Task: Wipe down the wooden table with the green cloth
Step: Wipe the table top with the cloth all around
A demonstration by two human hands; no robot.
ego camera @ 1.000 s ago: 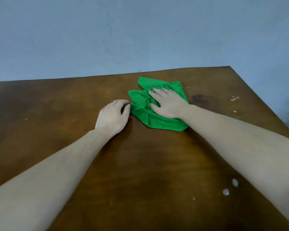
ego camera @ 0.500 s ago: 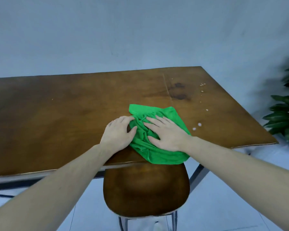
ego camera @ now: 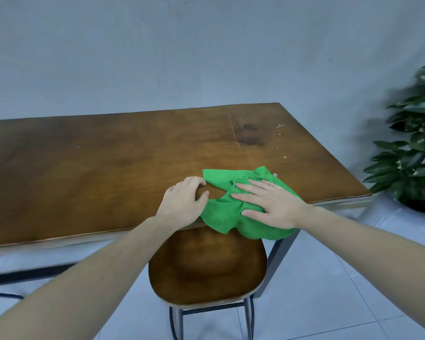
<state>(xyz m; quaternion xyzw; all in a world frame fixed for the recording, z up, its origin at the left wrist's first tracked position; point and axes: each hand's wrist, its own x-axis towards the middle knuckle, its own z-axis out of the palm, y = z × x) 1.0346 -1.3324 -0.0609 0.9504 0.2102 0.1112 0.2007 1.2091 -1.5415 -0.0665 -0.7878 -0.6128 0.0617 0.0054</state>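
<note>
The green cloth lies crumpled at the near edge of the wooden desk, toward its right end, and its lower folds spill over that edge, hanging in front of the chair below. The right hand lies flat on top of the cloth, palm down, its grip spread: the fingers are straight and fanned out, pointing left across the fabric, the thumb lying along the nearer fold. It presses the cloth onto the wood rather than bunching it.

The left hand rests on the bare desk just beside the cloth's left side. Its fingers are loosely bent with the tips on the wood, the thumb touching the cloth's edge; this grip pinches nothing. Both forearms reach in from the near side, bare.

Farther back on the desktop, toward the right, a dark stain marks the wood beside a thin pale scratch, and a few small white specks sit near the far right corner, well apart from the cloth. One more pale fleck lies just beyond the cloth's far right tip.

A round wooden chair seat on dark metal legs stands tucked under the desk directly below the hands. A leafy potted plant stands on the tiled floor off the right end, blurred. A plain grey-blue wall rises behind.
</note>
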